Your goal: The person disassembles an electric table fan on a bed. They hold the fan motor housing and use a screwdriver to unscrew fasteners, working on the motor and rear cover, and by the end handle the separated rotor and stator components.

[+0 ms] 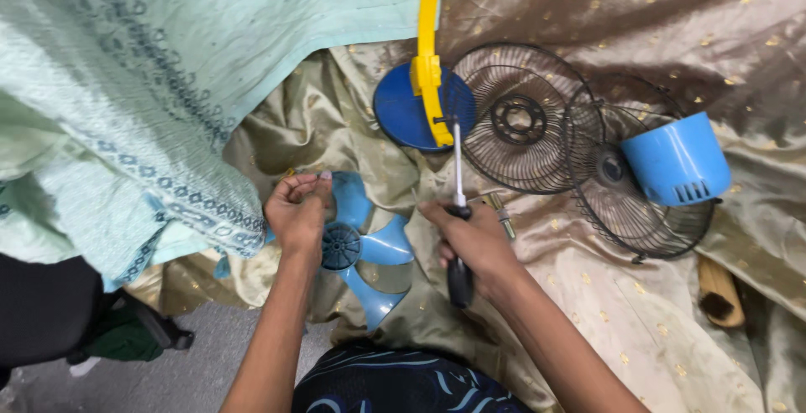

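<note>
A blue fan blade (pixel 363 245) lies at lower centre on gold cloth (pixel 588 295); the left hand (pixel 298 211) rests on it, fingers curled together. The right hand (pixel 474 245) is clamped on a screwdriver (pixel 458 211) pointing toward the yellow stand bracket (pixel 428 77), seemingly mid-disassembly; seating its tip needs care.

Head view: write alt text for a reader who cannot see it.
The right hand holds a screwdriver against a yellow bracket on a blue disc. The left hand sits closed above a blue fan blade; wire grilles lie beside them on gold cloth.
</note>
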Motion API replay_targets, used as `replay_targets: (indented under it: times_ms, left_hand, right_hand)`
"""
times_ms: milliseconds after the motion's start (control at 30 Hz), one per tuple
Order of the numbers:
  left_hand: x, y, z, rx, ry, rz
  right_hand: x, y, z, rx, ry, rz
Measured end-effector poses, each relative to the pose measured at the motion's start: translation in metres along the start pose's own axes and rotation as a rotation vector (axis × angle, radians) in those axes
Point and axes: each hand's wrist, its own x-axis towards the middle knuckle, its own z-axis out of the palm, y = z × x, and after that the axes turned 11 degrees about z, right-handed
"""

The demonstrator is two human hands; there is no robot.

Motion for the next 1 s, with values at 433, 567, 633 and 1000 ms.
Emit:
replay_targets:
  times_ms: [433,567,633,1000]
  left_hand:
    - [0.051,-0.002,-0.017,0.177,0.087,0.117]
    - [0.005,0.027,0.004,0.392,-0.134,0.351]
    - [-0.033,0.041,0.021,0.516,-0.505,0.303]
    - [-0.108,0.053,0.089,0.693,-0.925,0.717]
  right_hand:
    - [0.057,-0.034,0.11,0.062,-0.251,0.117]
    - [0.015,-0.025,0.039,0.09,-0.299,0.056]
    - [-0.011,-0.016,0.001,0.074,-0.228,0.071]
    - [-0.084,0.061,-0.077,-0.139,0.318,0.131]
